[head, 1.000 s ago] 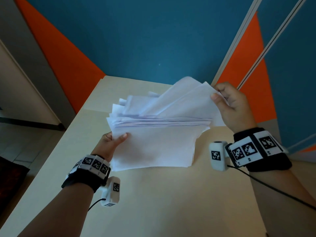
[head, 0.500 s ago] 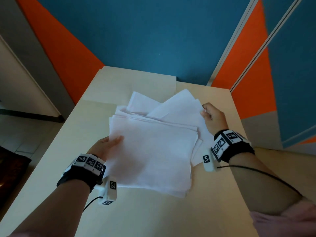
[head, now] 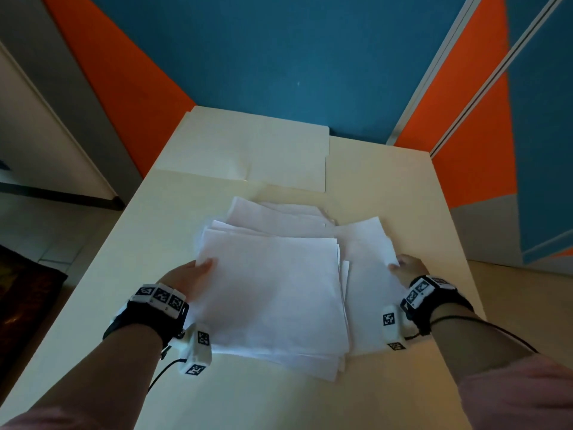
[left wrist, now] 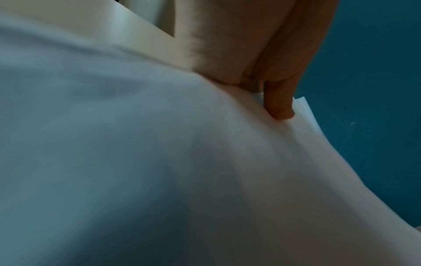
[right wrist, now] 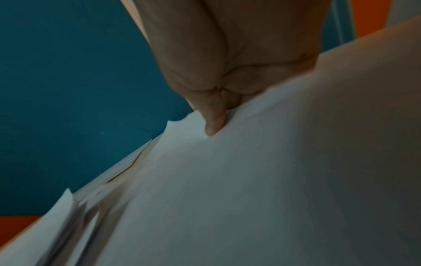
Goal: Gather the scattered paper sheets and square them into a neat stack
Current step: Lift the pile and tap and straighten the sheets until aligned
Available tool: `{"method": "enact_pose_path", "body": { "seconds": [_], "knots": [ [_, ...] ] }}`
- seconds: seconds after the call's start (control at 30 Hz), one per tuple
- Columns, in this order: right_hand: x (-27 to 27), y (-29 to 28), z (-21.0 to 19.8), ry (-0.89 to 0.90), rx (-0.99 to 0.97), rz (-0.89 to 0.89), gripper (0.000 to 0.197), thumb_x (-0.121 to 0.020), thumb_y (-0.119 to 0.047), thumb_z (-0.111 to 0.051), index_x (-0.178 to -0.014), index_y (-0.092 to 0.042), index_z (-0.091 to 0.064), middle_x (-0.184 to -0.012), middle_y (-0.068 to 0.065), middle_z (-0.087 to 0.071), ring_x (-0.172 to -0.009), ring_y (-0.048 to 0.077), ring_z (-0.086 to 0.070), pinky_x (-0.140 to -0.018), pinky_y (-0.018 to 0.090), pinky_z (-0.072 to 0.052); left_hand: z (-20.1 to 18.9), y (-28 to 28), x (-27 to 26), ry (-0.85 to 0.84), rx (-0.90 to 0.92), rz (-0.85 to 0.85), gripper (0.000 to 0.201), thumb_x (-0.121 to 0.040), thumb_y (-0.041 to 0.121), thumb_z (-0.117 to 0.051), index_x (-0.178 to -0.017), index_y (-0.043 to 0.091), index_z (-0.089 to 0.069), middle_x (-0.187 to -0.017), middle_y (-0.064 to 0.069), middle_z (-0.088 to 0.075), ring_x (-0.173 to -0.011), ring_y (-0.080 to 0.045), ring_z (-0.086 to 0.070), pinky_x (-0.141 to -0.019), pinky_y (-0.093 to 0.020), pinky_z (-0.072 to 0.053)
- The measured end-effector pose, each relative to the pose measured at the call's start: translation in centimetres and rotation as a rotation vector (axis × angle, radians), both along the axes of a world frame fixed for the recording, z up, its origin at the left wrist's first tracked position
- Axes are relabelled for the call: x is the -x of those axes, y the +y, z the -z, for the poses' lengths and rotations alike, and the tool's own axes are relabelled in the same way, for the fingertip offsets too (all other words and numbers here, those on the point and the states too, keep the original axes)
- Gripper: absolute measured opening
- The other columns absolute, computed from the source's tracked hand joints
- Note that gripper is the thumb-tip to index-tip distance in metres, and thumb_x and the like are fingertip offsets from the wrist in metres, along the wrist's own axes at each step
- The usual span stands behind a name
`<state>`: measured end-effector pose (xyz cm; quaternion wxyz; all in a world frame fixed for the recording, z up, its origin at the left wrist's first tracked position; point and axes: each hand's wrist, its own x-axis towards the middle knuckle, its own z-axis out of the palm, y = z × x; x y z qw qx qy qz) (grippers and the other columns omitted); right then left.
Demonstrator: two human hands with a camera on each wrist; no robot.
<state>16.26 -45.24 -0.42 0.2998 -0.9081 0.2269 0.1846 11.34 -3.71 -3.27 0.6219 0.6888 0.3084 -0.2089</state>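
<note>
A loose pile of white paper sheets (head: 273,293) lies fanned out on the pale table (head: 387,181), its corners pointing several ways. My left hand (head: 198,268) pinches the pile's left edge, thumb on top; the left wrist view shows that thumb (left wrist: 279,106) pressed on the paper (left wrist: 159,162). My right hand (head: 403,268) pinches the right edge of a sheet that sticks out to the right. The right wrist view shows its thumb (right wrist: 213,124) on top of the paper (right wrist: 250,180). The other fingers of both hands are hidden under the sheets.
A lighter panel (head: 257,150) lies flat on the far half of the table. A blue and orange wall (head: 279,57) rises just behind the table. Bare tabletop (head: 279,405) shows in front of the pile, between my forearms.
The pile came down from a raised, tilted hold to lie flat on the table. My right hand swung from the far right corner toward me, to the right edge.
</note>
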Motion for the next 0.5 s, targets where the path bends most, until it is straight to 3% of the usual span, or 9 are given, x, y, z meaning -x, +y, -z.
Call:
{"method": "enact_pose_path", "body": {
  "seconds": [0.03, 0.07, 0.13, 0.17, 0.23, 0.3, 0.37, 0.43, 0.5],
  "knots": [
    [0.3, -0.1, 0.1, -0.014, -0.006, 0.018, 0.008, -0.092, -0.01, -0.049, -0.094, -0.005, -0.054, -0.094, 0.013, -0.053, -0.083, 0.025, -0.049, -0.072, 0.027, -0.036, 0.2, 0.0, -0.1, -0.004, 0.013, -0.012, 0.036, -0.087, 0.041, -0.057, -0.115, 0.019, -0.053, -0.108, -0.007, -0.059, -0.094, -0.023, -0.057, -0.085, -0.031, -0.043],
    [0.6, 0.4, 0.0, -0.015, -0.03, 0.026, 0.011, -0.092, -0.01, -0.048, -0.098, -0.005, -0.056, -0.095, 0.012, -0.053, -0.083, 0.025, -0.05, -0.07, 0.026, -0.036, 0.4, 0.0, -0.1, 0.007, 0.01, -0.025, 0.038, -0.088, 0.039, -0.056, -0.118, 0.017, -0.054, -0.103, -0.008, -0.061, -0.091, -0.024, -0.058, -0.081, -0.031, -0.044],
    [1.2, 2.0, 0.1, 0.011, -0.142, -0.001, 0.016, -0.091, -0.008, -0.049, -0.103, -0.003, -0.058, -0.098, 0.013, -0.057, -0.087, 0.026, -0.055, -0.069, 0.028, -0.042, 0.3, 0.1, 0.0, -0.003, 0.049, -0.013, 0.054, -0.079, 0.047, -0.065, -0.118, 0.011, -0.058, -0.104, -0.012, -0.066, -0.094, -0.028, -0.063, -0.086, -0.035, -0.048],
    [1.5, 2.8, 0.5, 0.032, -0.21, -0.015, 0.019, -0.091, -0.007, -0.049, -0.106, -0.001, -0.059, -0.101, 0.014, -0.06, -0.092, 0.029, -0.059, -0.075, 0.031, -0.046, 0.7, 0.2, 0.0, -0.007, 0.075, 0.002, 0.061, -0.074, 0.048, -0.07, -0.119, 0.008, -0.058, -0.106, -0.013, -0.067, -0.097, -0.03, -0.064, -0.09, -0.038, -0.049],
    [2.6, 4.7, 0.9, 0.075, -0.339, -0.013, 0.022, -0.091, -0.007, -0.048, -0.108, -0.004, -0.062, -0.105, 0.015, -0.065, -0.1, 0.033, -0.062, -0.091, 0.042, -0.048, 0.6, 0.3, 0.1, -0.013, 0.108, 0.032, 0.052, -0.075, 0.033, -0.073, -0.117, 0.006, -0.058, -0.102, -0.013, -0.068, -0.092, -0.029, -0.064, -0.082, -0.037, -0.051],
    [3.4, 5.8, 1.5, 0.085, -0.458, 0.025, 0.018, -0.091, -0.013, -0.05, -0.098, -0.009, -0.066, -0.1, 0.015, -0.069, -0.097, 0.034, -0.065, -0.093, 0.046, -0.048, 0.6, 0.0, 0.1, -0.043, 0.074, 0.037, 0.035, -0.083, 0.013, -0.067, -0.116, 0.006, -0.057, -0.095, -0.011, -0.065, -0.086, -0.026, -0.061, -0.072, -0.03, -0.048],
    [3.6, 5.8, 1.7, -0.014, -0.507, 0.042, 0.017, -0.087, -0.026, -0.058, -0.081, -0.012, -0.065, -0.082, 0.015, -0.067, -0.082, 0.034, -0.064, -0.084, 0.043, -0.049, 0.6, -0.3, 0.0, -0.092, 0.049, -0.002, 0.029, -0.084, 0.006, -0.064, -0.113, 0.006, -0.059, -0.099, -0.016, -0.064, -0.09, -0.029, -0.06, -0.076, -0.033, -0.049],
    [3.5, 5.5, 1.0, -0.127, -0.558, 0.065, 0.011, -0.082, -0.026, -0.067, -0.086, -0.017, -0.062, -0.083, 0.002, -0.062, -0.08, 0.022, -0.058, -0.079, 0.032, -0.045, 0.2, -0.4, 0.0, -0.148, 0.067, -0.041, 0.02, -0.082, 0.003, -0.064, -0.102, 0.005, -0.064, -0.099, -0.018, -0.066, -0.09, -0.031, -0.061, -0.086, -0.038, -0.049],
    [3.1, 5.0, 0.7, -0.144, -0.683, 0.097, 0.06, -0.064, -0.03, -0.082, -0.116, -0.021, -0.054, -0.106, -0.003, -0.063, -0.097, 0.013, -0.06, -0.087, 0.03, -0.045, -0.6, -0.4, -0.1, -0.194, 0.127, -0.078, 0.012, -0.081, 0.0, -0.064, -0.09, 0.007, -0.066, -0.081, -0.012, -0.073, -0.078, -0.029, -0.065, -0.076, -0.035, -0.054]
  ]
}}
